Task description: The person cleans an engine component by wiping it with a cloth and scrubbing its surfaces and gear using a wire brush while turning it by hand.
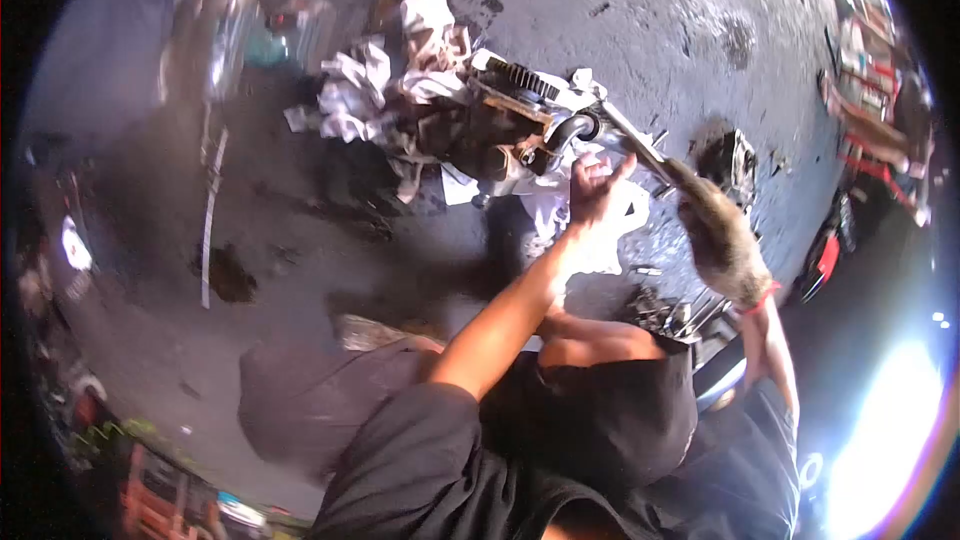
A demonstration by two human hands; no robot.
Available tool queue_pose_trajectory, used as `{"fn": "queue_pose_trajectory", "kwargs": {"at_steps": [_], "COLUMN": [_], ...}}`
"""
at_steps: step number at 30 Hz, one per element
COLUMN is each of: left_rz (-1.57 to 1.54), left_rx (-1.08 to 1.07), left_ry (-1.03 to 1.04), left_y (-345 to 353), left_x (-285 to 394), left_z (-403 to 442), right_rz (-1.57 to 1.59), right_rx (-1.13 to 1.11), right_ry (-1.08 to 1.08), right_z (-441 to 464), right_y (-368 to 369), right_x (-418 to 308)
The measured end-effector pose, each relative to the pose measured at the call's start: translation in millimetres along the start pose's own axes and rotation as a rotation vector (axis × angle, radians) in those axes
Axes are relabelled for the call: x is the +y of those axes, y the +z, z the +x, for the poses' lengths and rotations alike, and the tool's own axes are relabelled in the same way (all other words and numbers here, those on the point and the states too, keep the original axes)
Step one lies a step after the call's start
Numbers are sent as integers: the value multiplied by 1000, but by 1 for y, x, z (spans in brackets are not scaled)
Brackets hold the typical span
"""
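Note:
My right hand, in a dirty work glove with a red cuff, is closed around a long metal-handled wrench. The far end of that wrench meets the corner of a greasy engine block on the floor. A toothed gear shows on the block's upper side, and a curved metal pipe sits at its near end. Just below the pipe, my bare left hand has its fingers apart and partly bent, with nothing visible in it. White cloth lies under that hand.
Crumpled rags lie beside the block. A dark metal part stands to the right, and loose metal parts lie near my knee. A blurred clear bottle is at upper left. The floor has oily stains.

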State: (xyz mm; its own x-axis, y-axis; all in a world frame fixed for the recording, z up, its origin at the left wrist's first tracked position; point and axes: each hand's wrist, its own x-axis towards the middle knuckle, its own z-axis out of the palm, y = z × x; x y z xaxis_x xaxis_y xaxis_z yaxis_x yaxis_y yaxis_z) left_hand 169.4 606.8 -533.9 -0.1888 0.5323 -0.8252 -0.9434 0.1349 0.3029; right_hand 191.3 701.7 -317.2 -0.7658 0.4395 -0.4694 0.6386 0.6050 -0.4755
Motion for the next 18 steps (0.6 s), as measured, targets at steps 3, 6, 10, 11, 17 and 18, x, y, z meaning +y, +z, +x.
{"fn": "queue_pose_trajectory", "kwargs": {"at_steps": [3, 6, 10, 11, 17, 18], "left_rz": [-208, -214, -289, -158, -65, -147], "left_rx": [46, 116, 41, -4, 94, -7], "left_ry": [462, 611, 516, 483, 497, 444], "left_y": [31, 34, 28, 20, -15, -23], "left_x": [-15, -46, 4, -13, -31, -31], "left_z": [85, 130, 36, 38, -1, -7], "right_rz": [-115, -137, 58, 91, 146, 30], "right_rx": [-129, -179, 47, 16, -104, -156], "right_ry": [-54, 35, 14, 103, 83, 30], "right_z": [15, 14, 2, 2, 25, 25], "right_y": [15, -1, -28, -39, -21, -16], "right_x": [3, -7, 16, 22, -21, -22]}}
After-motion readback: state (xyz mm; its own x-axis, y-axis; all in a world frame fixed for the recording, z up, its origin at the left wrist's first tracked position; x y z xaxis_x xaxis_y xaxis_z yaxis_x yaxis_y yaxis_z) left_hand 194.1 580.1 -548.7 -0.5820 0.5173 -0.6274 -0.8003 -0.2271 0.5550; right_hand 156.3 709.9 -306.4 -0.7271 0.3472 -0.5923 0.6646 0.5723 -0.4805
